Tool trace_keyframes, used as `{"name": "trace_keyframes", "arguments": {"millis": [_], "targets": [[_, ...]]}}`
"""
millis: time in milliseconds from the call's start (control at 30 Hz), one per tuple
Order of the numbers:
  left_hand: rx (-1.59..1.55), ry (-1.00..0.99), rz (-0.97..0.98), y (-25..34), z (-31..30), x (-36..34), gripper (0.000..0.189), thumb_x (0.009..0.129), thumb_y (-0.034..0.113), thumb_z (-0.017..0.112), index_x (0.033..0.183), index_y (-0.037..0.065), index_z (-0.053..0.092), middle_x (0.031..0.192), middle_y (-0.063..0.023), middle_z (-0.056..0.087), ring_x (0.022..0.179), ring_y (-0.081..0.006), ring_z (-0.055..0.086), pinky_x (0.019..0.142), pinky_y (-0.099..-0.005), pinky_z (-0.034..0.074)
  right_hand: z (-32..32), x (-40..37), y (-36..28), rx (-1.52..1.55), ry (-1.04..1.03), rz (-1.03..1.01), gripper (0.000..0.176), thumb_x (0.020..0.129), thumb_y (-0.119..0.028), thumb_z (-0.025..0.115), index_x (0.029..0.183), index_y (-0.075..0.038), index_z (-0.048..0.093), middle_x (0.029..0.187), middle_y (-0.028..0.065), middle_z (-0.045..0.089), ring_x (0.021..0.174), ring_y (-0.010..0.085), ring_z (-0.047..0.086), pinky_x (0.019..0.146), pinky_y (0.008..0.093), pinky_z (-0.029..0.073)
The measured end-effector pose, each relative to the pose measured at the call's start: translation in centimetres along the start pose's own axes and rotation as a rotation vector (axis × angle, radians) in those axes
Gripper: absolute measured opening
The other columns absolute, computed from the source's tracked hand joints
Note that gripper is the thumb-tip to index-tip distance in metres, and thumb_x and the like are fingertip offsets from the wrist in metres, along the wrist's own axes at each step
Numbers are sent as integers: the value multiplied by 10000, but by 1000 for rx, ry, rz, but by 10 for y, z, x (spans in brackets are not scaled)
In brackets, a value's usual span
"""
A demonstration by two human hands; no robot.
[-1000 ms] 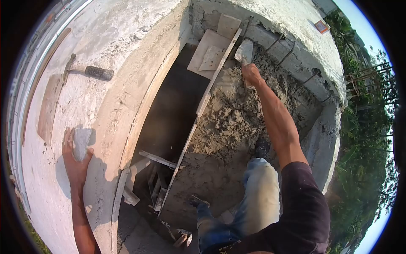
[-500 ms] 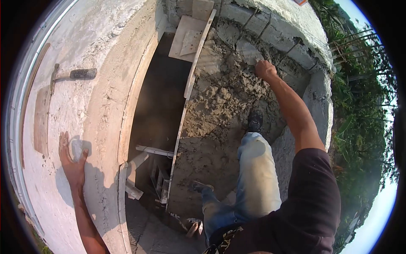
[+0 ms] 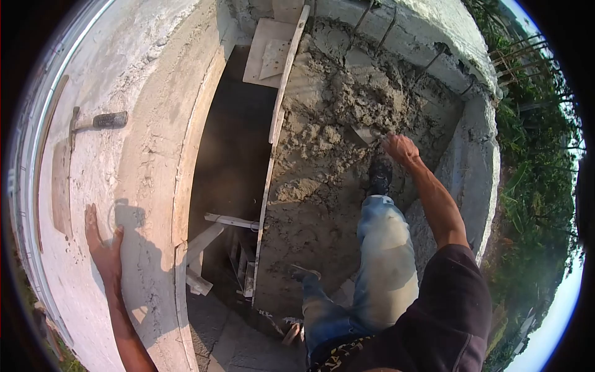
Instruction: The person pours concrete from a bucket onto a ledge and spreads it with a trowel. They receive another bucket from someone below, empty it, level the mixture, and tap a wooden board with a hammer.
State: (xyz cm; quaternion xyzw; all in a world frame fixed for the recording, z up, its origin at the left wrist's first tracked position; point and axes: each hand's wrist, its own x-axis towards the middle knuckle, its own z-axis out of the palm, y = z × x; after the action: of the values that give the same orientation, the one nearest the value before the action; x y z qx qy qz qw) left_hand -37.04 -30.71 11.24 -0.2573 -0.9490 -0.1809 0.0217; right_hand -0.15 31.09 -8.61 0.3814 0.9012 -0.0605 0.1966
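My right hand [image 3: 401, 149] is closed round a trowel, its grey blade [image 3: 365, 134] low against the lumpy wet concrete [image 3: 319, 146]. The hand is just beyond my dark boot [image 3: 380, 173], which stands in the same concrete. On the left, my left hand [image 3: 106, 253] rests on the pale wall top [image 3: 139, 186] with its fingers stretched out and the thumb apart. It holds nothing. Farther up that wall lies a hammer [image 3: 102, 121] with a dark grip, beside a flat wooden board [image 3: 61, 186].
A dark opening [image 3: 229, 142] drops between the wall and the upright edge board [image 3: 279, 111]. Wooden pieces [image 3: 232, 221] cross lower inside it. Bent steel bars [image 3: 385, 31] stick out near the far concrete edge. A rough wall [image 3: 474, 155] bounds the right side, with greenery beyond.
My right hand has drawn the trowel back through the concrete towards my boot. A heap of concrete now shows where the hand was. My left hand stays flat on the wall.
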Motion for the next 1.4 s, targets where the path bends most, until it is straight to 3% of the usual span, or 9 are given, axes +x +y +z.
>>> {"name": "trace_keyframes", "arguments": {"millis": [267, 567, 633, 833, 900, 1033, 1133, 1233, 1400], "targets": [[-17, 17, 33, -4, 0, 0, 685, 820, 128, 670, 1419, 5, 361, 1474, -172, 352, 1392, -284, 284, 1150, -380, 198, -26, 31, -47, 19, 130, -54, 449, 934, -417, 478, 1105, -8, 550, 946, 226, 653, 887, 395, 643, 756, 489, 522], [10, 17, 63, 1, -6, -1, 717, 811, 236, 701, 1423, 49, 377, 1483, -182, 336, 1388, -318, 279, 1148, -410, 198, -167, -73, -96, 94, 153, -268, 447, 905, -421, 525, 1054, -10, 618, 802, 196, 662, 787, 341, 656, 696, 466, 506], [8, 10, 49, 0, -6, -1, 722, 805, 216, 703, 1425, 46, 373, 1483, -178, 338, 1390, -312, 277, 1150, -408, 193, -201, -99, -105, 509, -42, -665, 416, 903, -414, 552, 961, -13, 648, 686, 122, 632, 681, 237, 643, 629, 426, 497], [-110, 10, -25, 5, 0, 1, 736, 779, 126, 695, 1428, 33, 360, 1482, -158, 344, 1393, -290, 273, 1156, -398, 178, -247, -84, -116, 846, -895, -676, 401, 902, -404, 582, 783, -23, 624, 512, 9, 488, 390, 91, 481, 370, 252, 405], [-122, 23, -46, 7, -5, 1, 736, 775, 107, 687, 1428, 30, 357, 1482, -153, 344, 1392, -287, 274, 1157, -395, 178, -229, -38, -101, 1077, -990, -542, 403, 910, -397, 581, 723, -40, 575, 502, 10, 479, 339, 69, 426, 291, 214, 342], [-85, -13, -36, 12, -8, 1, 704, 794, 89, 650, 1429, 24, 351, 1494, -136, 331, 1405, -257, 259, 1158, -372, 178, -183, 54, -22, 1180, -457, -13, 396, 1001, -360, 346, 827, -64, 542, 538, -24, 439, 391, 63, 406, 347, 239, 377], [-62, -5, -12, 6, -2, -1, 702, 790, 96, 660, 1424, 32, 365, 1492, -139, 334, 1402, -259, 265, 1158, -373, 179, -176, 17, -4, 1040, -377, -127, 407, 971, -374, 378, 832, -37, 559, 559, -2, 445, 408, 100, 402, 404, 299, 411], [-96, 38, -4, 6, -2, 3, 694, 789, 84, 662, 1419, 32, 375, 1488, -141, 340, 1400, -263, 269, 1157, -378, 182, -165, 15, -9, 797, 35, -179, 445, 935, -398, 435, 795, -1, 578, 575, 28, 471, 421, 148, 419, 430, 352, 415], [-60, 6, 14, 9, -5, 0, 697, 790, 76, 673, 1415, 10, 371, 1484, -148, 343, 1400, -264, 266, 1157, -379, 181, -152, 125, -45, 458, 133, 93, 402, 895, -275, 464, 799, 82, 624, 740, 220, 650, 706, 325, 658, 649, 444, 495]]}}
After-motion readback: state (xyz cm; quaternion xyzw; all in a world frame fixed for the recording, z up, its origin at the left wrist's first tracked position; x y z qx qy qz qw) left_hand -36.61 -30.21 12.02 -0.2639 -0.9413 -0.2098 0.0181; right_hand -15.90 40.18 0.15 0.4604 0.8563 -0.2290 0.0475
